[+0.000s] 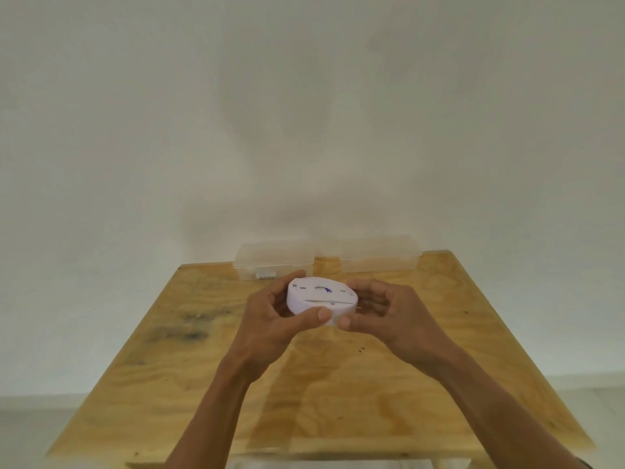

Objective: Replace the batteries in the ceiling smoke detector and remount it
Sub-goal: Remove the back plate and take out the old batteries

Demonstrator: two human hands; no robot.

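Note:
A round white smoke detector (321, 296) is held above the wooden table (338, 384), its back side facing up with a small blue mark and slots showing. My left hand (274, 319) wraps its left side, thumb on the near rim. My right hand (389, 313) cups its right side, thumb pressed on the near edge beside the left thumb. No loose batteries are visible.
Two clear plastic boxes stand along the table's far edge against the white wall: the left box (275, 262) holds some small white items, the right box (378, 257) looks empty. Dark stains mark the tabletop at the left (182, 330).

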